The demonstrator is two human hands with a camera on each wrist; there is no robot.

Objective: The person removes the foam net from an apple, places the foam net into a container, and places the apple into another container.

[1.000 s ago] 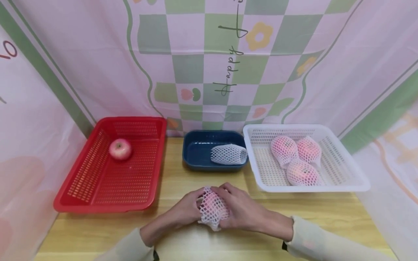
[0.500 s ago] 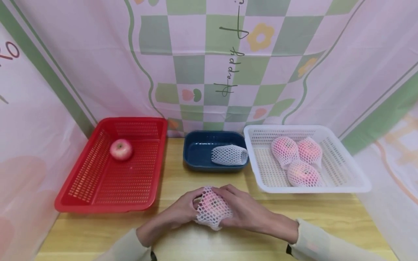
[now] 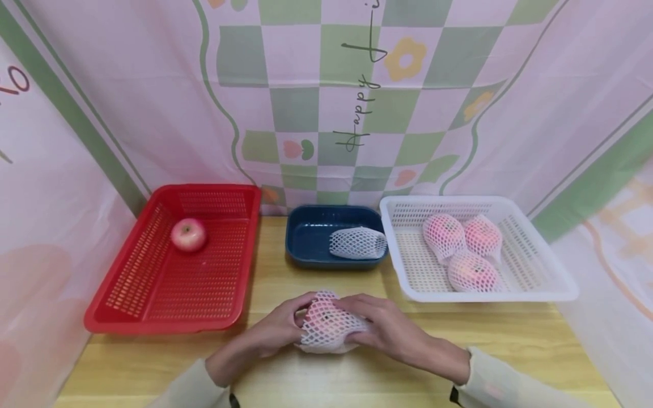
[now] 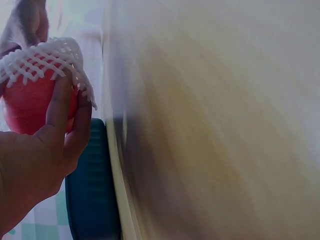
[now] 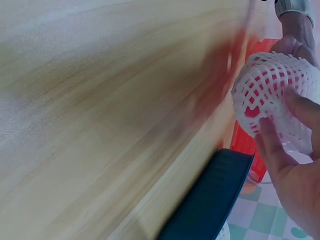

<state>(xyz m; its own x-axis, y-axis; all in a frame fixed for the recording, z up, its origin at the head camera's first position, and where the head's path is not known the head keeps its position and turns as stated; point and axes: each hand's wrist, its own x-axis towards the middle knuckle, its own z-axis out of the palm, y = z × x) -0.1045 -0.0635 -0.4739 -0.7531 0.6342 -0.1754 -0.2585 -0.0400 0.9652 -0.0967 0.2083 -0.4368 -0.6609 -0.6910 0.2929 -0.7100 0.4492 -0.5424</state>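
Note:
An apple (image 4: 25, 107) partly inside a white foam net sleeve (image 3: 326, 334) is held between both hands over the front middle of the table. My left hand (image 3: 275, 328) grips its left side, with fingertips at the net's edge; red skin shows bare there in the left wrist view. From the right, my right hand (image 3: 398, 331) pinches the netted side between thumb and fingers. In the right wrist view the mesh (image 5: 275, 85) covers most of the fruit, with red showing through.
A red basket (image 3: 196, 326) at left holds one bare apple (image 3: 188, 235). In the middle, a dark blue tray (image 3: 311, 263) contains an unfilled foam net (image 3: 357, 243). The white basket (image 3: 490, 296) at right has several netted apples (image 3: 444, 232). Behind them hangs a patterned cloth (image 3: 352, 102).
The net has spread wider over the held apple. My right hand has drawn slightly right with the net's end, and my left hand has shifted a little left.

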